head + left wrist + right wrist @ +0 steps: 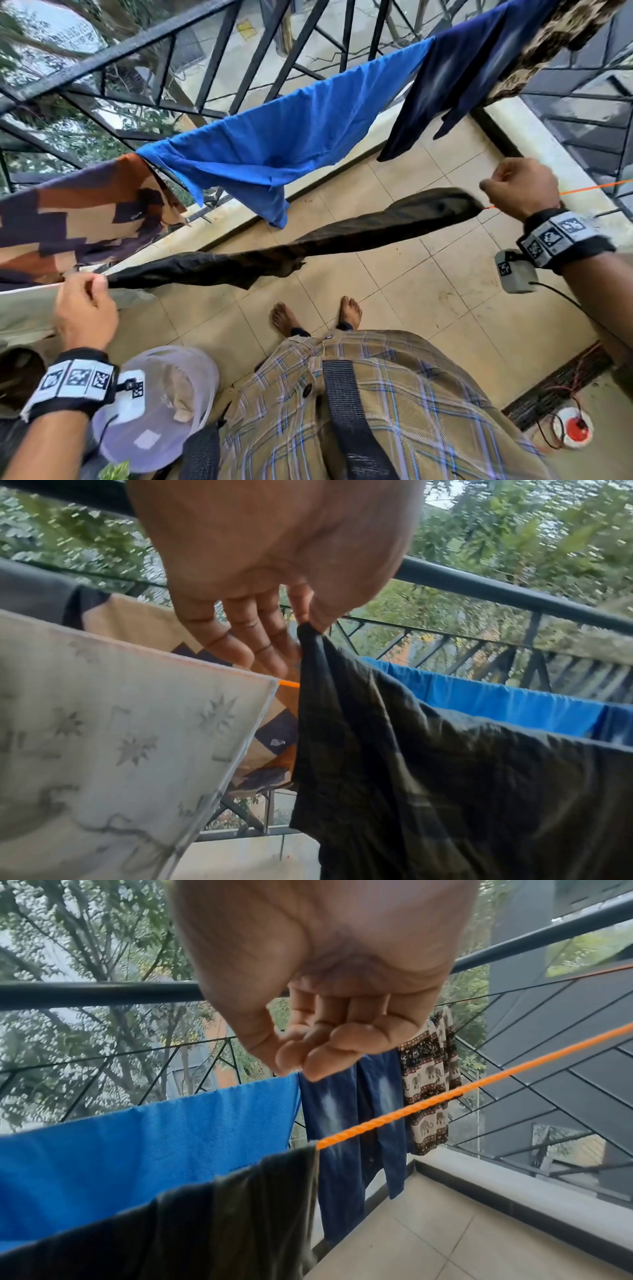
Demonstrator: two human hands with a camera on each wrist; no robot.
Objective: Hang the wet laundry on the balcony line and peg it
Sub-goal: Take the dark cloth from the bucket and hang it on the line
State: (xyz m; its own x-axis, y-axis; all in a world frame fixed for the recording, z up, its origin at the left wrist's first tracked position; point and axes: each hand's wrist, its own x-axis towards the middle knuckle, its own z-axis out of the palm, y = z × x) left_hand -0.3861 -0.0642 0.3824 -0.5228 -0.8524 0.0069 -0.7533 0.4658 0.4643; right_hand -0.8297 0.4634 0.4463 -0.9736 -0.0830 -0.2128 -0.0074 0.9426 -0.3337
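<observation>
On the near orange line (441, 1099), a dark checked cloth (308, 240) hangs draped and creased between my two raised hands. My left hand (85, 308) pinches its left corner between thumb and forefinger, the other fingers (219, 642) loosely extended. My right hand (520, 188) hovers at the cloth's right end, fingers curled, with nothing visibly held in the wrist view. Beyond, a blue shirt (284, 137) and navy trousers (459, 82) hang along the far line by the railing (144, 44).
</observation>
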